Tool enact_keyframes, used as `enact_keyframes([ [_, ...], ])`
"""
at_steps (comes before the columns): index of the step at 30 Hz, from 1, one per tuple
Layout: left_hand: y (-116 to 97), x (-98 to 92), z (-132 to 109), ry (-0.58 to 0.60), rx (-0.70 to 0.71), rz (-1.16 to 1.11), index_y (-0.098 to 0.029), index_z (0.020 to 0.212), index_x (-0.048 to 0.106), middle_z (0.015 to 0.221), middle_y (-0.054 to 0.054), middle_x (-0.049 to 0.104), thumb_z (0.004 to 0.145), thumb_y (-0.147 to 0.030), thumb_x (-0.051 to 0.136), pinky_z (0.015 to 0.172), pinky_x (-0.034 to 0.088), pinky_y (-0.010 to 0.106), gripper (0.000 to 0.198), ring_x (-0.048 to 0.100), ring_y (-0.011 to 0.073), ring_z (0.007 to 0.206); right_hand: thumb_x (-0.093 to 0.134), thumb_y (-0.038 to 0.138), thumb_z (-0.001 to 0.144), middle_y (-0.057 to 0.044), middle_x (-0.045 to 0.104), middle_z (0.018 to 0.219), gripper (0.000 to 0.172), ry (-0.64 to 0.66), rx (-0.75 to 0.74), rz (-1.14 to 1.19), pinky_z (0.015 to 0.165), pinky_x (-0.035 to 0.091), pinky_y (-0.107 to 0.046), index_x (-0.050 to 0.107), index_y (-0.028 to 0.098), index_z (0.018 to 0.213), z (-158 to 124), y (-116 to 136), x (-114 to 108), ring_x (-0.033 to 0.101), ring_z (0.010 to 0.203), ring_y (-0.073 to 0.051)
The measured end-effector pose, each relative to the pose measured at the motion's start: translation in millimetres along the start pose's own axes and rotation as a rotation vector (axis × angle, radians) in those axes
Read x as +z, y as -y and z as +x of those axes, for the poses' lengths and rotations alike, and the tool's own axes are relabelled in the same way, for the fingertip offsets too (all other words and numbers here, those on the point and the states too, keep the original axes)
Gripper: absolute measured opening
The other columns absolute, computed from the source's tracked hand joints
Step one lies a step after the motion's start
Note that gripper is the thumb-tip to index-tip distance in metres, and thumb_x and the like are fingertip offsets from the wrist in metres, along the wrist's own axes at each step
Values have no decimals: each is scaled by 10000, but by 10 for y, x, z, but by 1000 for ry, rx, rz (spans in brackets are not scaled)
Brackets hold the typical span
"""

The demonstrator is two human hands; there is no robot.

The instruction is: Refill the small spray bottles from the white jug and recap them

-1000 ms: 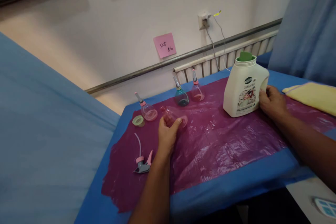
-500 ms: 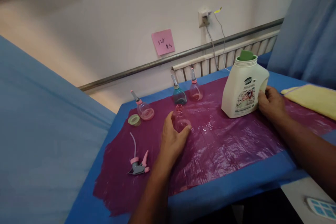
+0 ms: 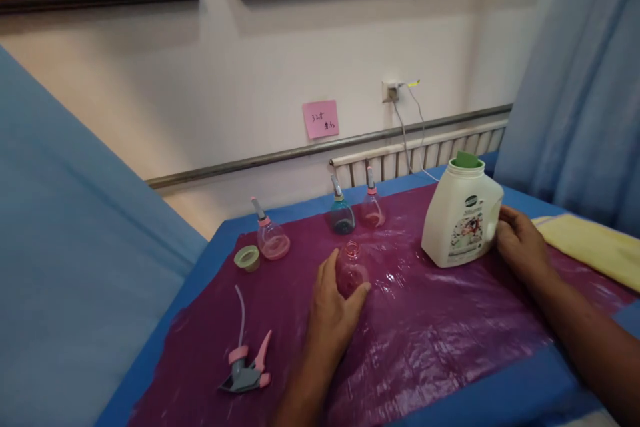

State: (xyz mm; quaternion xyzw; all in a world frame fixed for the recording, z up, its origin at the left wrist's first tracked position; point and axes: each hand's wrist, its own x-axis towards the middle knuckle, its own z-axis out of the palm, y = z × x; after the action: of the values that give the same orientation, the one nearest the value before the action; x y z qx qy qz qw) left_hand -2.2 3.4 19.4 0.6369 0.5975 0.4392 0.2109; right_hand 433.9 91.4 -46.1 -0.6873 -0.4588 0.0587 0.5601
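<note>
My left hand (image 3: 336,310) is curled around a see-through pink bottle (image 3: 352,275) without a top, which stands upright on the purple plastic sheet (image 3: 420,327). With my right hand (image 3: 523,247) I grip the handle side of a cream detergent jug (image 3: 465,220); some fingers are hidden behind it. Something green (image 3: 467,159) sticks up from the jug's open neck. To the left of my left hand lies a grey and pink spray head (image 3: 245,370) with its thin tube. Near it stands a pale green cap (image 3: 247,257).
Along the back stand a pink spray bottle (image 3: 273,240), a teal spray bottle (image 3: 343,215) and another pink spray bottle (image 3: 373,210). A folded yellow cloth (image 3: 595,247) lies at the right. Behind are a wall rail (image 3: 280,158) and a socket with cables (image 3: 391,92).
The view has tilted upward, so the table sits lower and picture frames show on the wall. Both hands keep their holds on the bottle and the jug.
</note>
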Motion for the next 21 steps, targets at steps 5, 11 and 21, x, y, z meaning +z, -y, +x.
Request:
enact_keyframes([
  [5,43,31,-7,8,-44,-1,-231,1653,527,1675,176,601,876,-370,847,1338,432,583,852,558,385,1593,611,380,821,-166,789,1448,528,-81,137,167,1152,617,-599,692,327,1340,193,37,-231,750,1385,-392],
  [11,29,84,-17,-3,-81,-33,-241,1624,544,1669,183,620,839,-387,871,1332,421,587,862,567,412,1581,787,368,654,-125,826,1356,557,216,85,288,1255,529,-568,721,321,1205,402,367,-305,719,1412,-409],
  [21,39,60,-22,3,-108,-1,-232,1558,571,1561,206,691,855,-390,861,1239,478,588,777,639,444,1476,614,496,644,-108,773,733,338,206,-14,46,641,606,-470,745,214,777,483,488,-45,712,683,-334],
])
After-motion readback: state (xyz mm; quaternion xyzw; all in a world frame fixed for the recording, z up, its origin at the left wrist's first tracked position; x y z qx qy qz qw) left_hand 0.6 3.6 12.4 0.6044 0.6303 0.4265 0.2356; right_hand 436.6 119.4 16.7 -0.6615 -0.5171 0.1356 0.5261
